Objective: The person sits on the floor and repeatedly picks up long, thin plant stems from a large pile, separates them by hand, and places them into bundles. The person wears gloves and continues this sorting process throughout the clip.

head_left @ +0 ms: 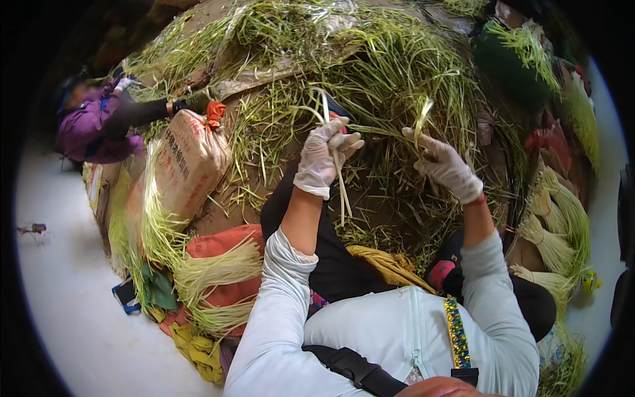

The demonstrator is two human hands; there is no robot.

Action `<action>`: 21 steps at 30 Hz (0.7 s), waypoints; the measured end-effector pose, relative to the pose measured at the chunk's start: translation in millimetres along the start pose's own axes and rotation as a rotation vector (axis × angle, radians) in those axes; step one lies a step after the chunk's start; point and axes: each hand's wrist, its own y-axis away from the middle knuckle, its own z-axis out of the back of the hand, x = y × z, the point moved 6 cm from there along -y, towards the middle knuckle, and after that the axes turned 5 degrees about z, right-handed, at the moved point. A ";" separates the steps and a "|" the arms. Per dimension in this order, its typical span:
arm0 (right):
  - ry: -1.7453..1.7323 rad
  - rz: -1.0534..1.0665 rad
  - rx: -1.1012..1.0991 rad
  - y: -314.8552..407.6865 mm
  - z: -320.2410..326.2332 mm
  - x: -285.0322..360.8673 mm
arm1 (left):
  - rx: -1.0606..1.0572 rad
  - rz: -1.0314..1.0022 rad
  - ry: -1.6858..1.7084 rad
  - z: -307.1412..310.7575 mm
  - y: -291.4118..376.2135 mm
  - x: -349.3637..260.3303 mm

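Observation:
Gloved in thin white, my left hand [330,154] grips a few long pale vegetable stalks [342,191]. Their ends hang below the fist, and bent parts rise above it. My right hand [446,164], also in a white glove, is apart from it on the right. It pinches a short pale-green leafy piece [423,116] between thumb and fingers, with the piece pointing upward. Beyond both hands spreads a large heap of loose green stalks and leaves [397,69]. Leaf scraps [387,188] cover the brown ground under the hands.
Trimmed pale stalks [223,268] lie on a red sack [225,240] at my left, near a full printed sack [191,164]. Tied bundles [548,233] lie at my right. A person in purple [96,124] works at the far left. A dark green sack [511,64] stands far right.

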 end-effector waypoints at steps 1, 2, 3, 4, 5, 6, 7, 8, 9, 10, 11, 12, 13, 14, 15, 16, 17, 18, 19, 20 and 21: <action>0.036 0.072 0.010 3.5 -8.9 -2.8 | 0.004 0.017 -0.081 -1.8 0.6 1.8; 0.229 0.148 0.001 2.8 -13.4 -5.6 | -0.067 -0.005 -0.143 0.7 1.8 3.1; 0.304 0.055 -0.002 3.4 -17.4 -16.8 | -0.085 0.008 -0.214 0.1 2.7 5.4; 0.380 -0.014 0.027 3.5 -22.0 -26.5 | -0.024 -0.022 -0.311 -5.8 2.2 5.3; 0.412 -0.009 0.060 5.0 -27.6 -30.3 | 0.017 -0.030 -0.407 -9.4 3.0 6.9; 0.459 -0.021 0.067 5.9 -32.0 -34.2 | -0.079 -0.027 -0.490 -5.3 2.3 9.0; 0.508 0.004 0.043 6.8 -34.6 -34.1 | -0.099 -0.034 -0.582 -4.5 2.8 11.4; 0.520 0.058 0.031 7.7 -39.0 -31.8 | -0.061 -0.021 -0.595 -6.1 1.1 15.8; 0.507 0.142 0.040 8.1 -44.7 -27.5 | 0.052 -0.068 -0.578 -12.1 0.0 18.9; 0.611 0.082 0.088 8.8 -49.4 -31.5 | 0.081 -0.020 -0.637 -11.5 -4.1 24.8; 0.702 0.013 0.120 9.0 -52.9 -35.8 | 0.053 -0.008 -0.663 -8.8 -9.3 29.8; 0.760 0.003 0.139 9.4 -55.0 -35.9 | 0.040 -0.002 -0.695 -6.0 -14.2 32.9; 0.795 0.032 0.151 8.4 -58.4 -34.1 | 0.034 0.011 -0.725 -3.4 -18.5 36.8; 0.805 -0.045 0.216 8.3 -59.5 -38.5 | 0.006 0.000 -0.749 0.3 -21.2 38.0; 0.477 -0.123 0.148 6.5 -58.2 -40.4 | 0.035 -0.015 -0.716 0.2 -23.3 40.0; 0.133 -0.155 0.073 3.2 -55.5 -40.1 | 0.037 -0.015 -0.694 1.3 -24.2 42.3; -0.191 -0.253 0.018 1.1 -56.7 -44.0 | 0.026 -0.013 -0.673 2.6 -24.2 43.6; -0.301 -0.293 -0.059 -4.0 -52.0 -45.4 | 0.073 -0.009 -0.656 -0.1 -23.1 46.1; -0.261 -0.165 -0.098 -10.9 -49.5 -37.3 | 0.106 -0.004 -0.643 -2.8 -21.1 47.8; -0.352 -0.257 -0.147 -14.9 -48.6 -42.1 | 0.138 0.000 -0.630 -5.9 -18.5 48.8; -0.447 -0.297 -0.216 -17.7 -48.8 -44.9 | 0.201 0.008 -0.607 -11.4 -15.3 50.7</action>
